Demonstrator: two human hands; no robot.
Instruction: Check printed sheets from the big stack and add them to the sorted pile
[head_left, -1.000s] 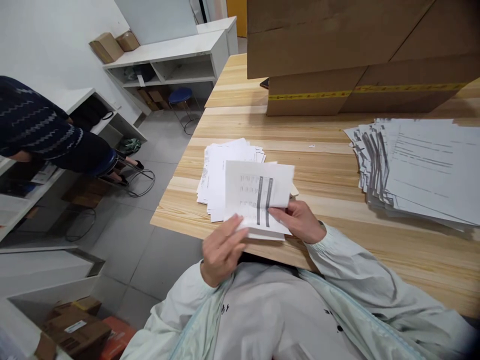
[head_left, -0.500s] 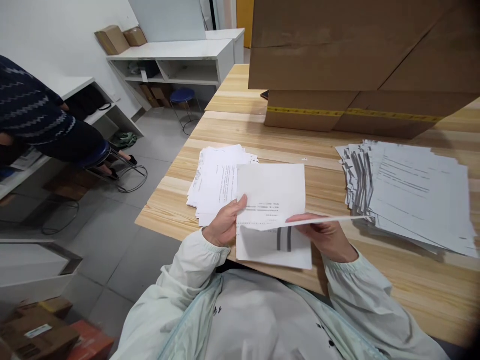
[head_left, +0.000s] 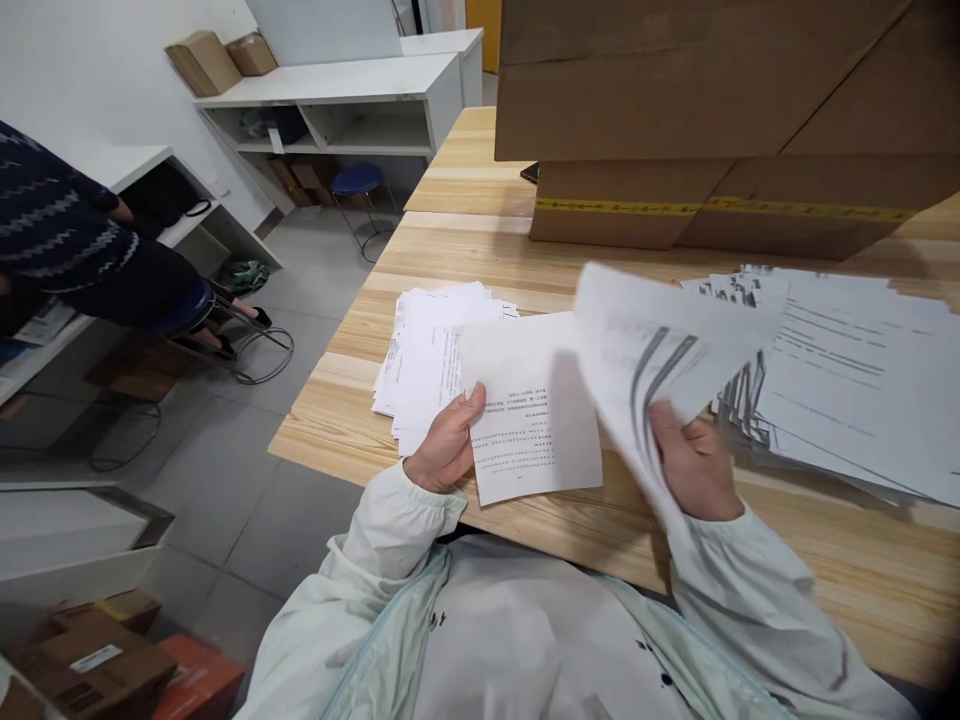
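Note:
My left hand is closed on the left edge of a printed paper sheet, thumb on top; whether more sheets lie under it I cannot tell. Curved and slightly blurred, another paper sheet with dark bars is gripped by my right hand, its thumb on the printed face. That sheet overlaps the near left part of a thick paper stack on the right in my view; contact between them is unclear. A smaller pile of papers lies just beyond my left hand.
Large cardboard boxes are stacked at the back of the wooden table. A person sits on a stool at the left by white shelves. More boxes stand on the floor at lower left.
My right hand has moved right, carrying its sheet away from the paper in my left hand and turning it up. The left hand keeps its hold, and a text page now shows there.

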